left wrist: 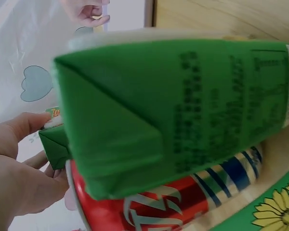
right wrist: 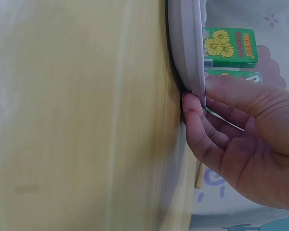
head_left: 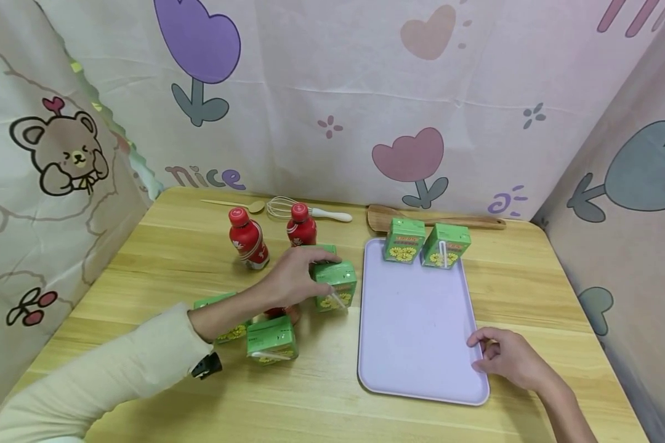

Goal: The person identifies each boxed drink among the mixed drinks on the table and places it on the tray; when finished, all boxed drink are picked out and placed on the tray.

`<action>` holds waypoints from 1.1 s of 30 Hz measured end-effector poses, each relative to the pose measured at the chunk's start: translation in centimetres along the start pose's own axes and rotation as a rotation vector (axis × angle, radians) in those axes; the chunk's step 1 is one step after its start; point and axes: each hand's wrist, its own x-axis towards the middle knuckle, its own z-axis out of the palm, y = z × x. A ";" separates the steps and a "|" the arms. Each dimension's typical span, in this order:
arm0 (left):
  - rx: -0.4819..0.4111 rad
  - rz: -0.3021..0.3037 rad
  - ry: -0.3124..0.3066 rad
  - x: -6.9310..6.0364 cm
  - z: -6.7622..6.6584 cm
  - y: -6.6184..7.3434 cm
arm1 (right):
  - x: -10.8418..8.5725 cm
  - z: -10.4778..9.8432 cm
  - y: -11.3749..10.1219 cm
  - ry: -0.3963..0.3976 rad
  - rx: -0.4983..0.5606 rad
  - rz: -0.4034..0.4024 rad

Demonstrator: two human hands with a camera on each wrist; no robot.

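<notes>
My left hand (head_left: 295, 275) grips a green juice box (head_left: 340, 277) with a straw on its front, left of the lilac tray (head_left: 415, 335). In the left wrist view, thumb and fingers lie around a small green box (left wrist: 55, 147); a nearer juice box (left wrist: 173, 110) and a red soda can (left wrist: 159, 204) hide part of the scene. My right hand (head_left: 507, 359) pinches the tray's right rim between thumb and fingers, as the right wrist view also shows. Two juice boxes, one left (head_left: 404, 241) and one right (head_left: 446, 245), stand at the tray's far end.
Two red bottles, one left (head_left: 248, 240) and one right (head_left: 302, 226), stand behind the left arm. More juice boxes, including one in front (head_left: 271, 339), are near the left wrist. A spoon (head_left: 255, 207), a whisk (head_left: 332, 215) and a wooden spatula (head_left: 381, 218) lie along the back.
</notes>
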 end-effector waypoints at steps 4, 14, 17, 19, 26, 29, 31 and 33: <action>-0.015 0.035 0.024 0.2 0.0 0.4 | 0.0 0.0 0.1 0.001 0.001 -0.004; -0.035 0.044 0.037 1.3 0.5 2.2 | -0.1 0.1 0.1 0.004 -0.001 -0.015; -0.079 0.045 0.026 1.7 0.7 2.8 | -0.2 0.1 0.1 0.006 0.004 -0.017; -0.108 0.039 0.017 2.0 0.9 3.1 | -0.2 0.1 0.1 0.007 0.007 -0.017; -0.179 -0.008 -0.036 2.7 1.2 4.4 | -0.1 0.2 0.2 0.016 -0.002 -0.019; -0.173 -0.006 -0.052 2.8 1.0 5.2 | -0.1 0.2 0.1 0.016 -0.004 -0.020; -0.159 0.007 -0.066 2.8 0.9 5.8 | -0.1 0.1 0.1 0.016 -0.003 -0.017; -0.149 0.029 -0.080 2.9 0.9 6.4 | -0.1 0.1 0.1 0.017 -0.004 -0.013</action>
